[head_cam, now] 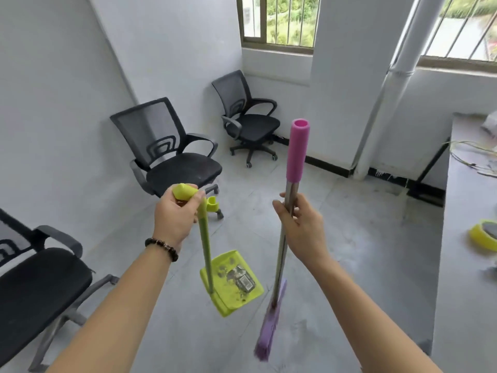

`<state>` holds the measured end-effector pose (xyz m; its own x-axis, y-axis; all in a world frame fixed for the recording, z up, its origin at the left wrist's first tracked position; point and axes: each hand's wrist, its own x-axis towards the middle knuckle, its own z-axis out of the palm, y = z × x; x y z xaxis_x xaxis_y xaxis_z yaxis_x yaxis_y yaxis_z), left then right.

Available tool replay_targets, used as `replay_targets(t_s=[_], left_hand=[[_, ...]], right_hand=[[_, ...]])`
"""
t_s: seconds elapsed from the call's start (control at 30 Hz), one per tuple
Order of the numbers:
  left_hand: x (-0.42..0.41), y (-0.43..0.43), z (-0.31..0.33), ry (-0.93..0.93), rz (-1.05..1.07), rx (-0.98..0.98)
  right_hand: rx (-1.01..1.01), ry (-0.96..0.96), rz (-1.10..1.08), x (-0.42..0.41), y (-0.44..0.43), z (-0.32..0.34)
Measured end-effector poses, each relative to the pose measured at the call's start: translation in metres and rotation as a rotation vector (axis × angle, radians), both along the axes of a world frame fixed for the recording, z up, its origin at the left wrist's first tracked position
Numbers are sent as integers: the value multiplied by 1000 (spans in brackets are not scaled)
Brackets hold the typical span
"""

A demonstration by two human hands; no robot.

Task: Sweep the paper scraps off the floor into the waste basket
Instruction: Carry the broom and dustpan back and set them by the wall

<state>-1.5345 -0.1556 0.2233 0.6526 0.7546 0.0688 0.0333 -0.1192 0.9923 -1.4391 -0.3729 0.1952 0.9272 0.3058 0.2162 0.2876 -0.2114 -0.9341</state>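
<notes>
**Both hands busy, scraps in dustpan**

Left hand [174, 214] grips the top of the dustpan [228, 302] handle, fingers wrapped round the yellow-green grip. Right hand [298, 224] holds the broom [278, 265] shaft just below its pink sleeve, fingers curled round it. Scraps [240, 278] lie inside the dustpan tray, grey crumpled bits. Purple bristles just right of dustpan, blurred. Chair [172, 152] behind dustpan, second chair [248, 117] farther back in the corner, third [40, 278] to its left. Counter [462, 265] well right of dustpan, tape roll [482, 235] on it
</notes>
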Motion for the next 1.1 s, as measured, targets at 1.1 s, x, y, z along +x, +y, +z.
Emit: replay_targets(t_s=[1.1], left_hand=[[833,215,-29,126,-589,-90]], right_hand=[[-122,-120,-751,702,194,-35]])
